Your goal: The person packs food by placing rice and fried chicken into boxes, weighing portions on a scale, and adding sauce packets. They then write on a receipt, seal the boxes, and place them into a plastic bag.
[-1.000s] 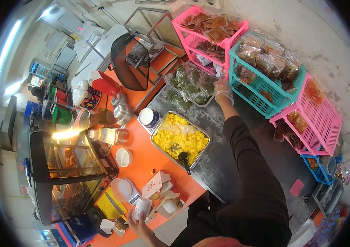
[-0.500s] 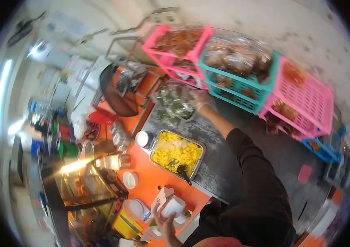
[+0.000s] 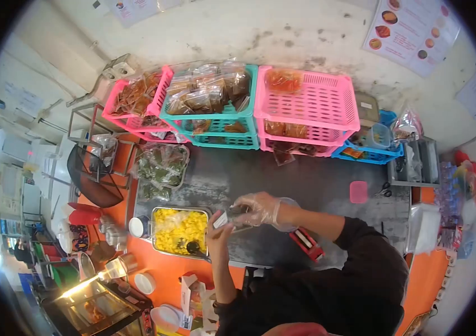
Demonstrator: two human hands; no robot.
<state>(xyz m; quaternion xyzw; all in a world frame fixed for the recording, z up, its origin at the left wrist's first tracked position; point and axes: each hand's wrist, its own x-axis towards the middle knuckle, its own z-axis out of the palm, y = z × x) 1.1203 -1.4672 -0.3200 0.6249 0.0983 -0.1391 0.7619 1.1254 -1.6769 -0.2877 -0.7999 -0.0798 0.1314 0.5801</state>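
Both hands meet near the centre of the view, over a grey metal worktop (image 3: 316, 185). At about 8 o'clock from centre, the bare left hand (image 3: 216, 234) rises on a dark sleeve, its fingers curled closed around a small white paper container (image 3: 220, 219), gripped upright at its lower edge. Coming in from 3 o'clock, the right hand (image 3: 259, 208), in a clear plastic glove, has its fingers bent loosely over the top of that container; it seems to pinch something small and dark there, though what it is cannot be told.

Just to the left, toward 9 o'clock, sits a rectangular steel tray of yellow food (image 3: 179, 230) with a black ladle (image 3: 193, 247) resting in its near corner. A round white-lidded jar (image 3: 139, 226) stands touching the tray's left side. Further out at 10 o'clock lies a clear bag of green leaves (image 3: 162, 166). Along the wall from 11 to 1 o'clock stand pink and teal plastic baskets (image 3: 310, 103) stacked with bagged snacks. A small pink lid (image 3: 358, 191) lies on the worktop at 3 o'clock.

Judging by the grip, the work in hand looks like filling or topping the container. Any next move would call for holding it level and steady while the gloved fingers let go cleanly above its opening.
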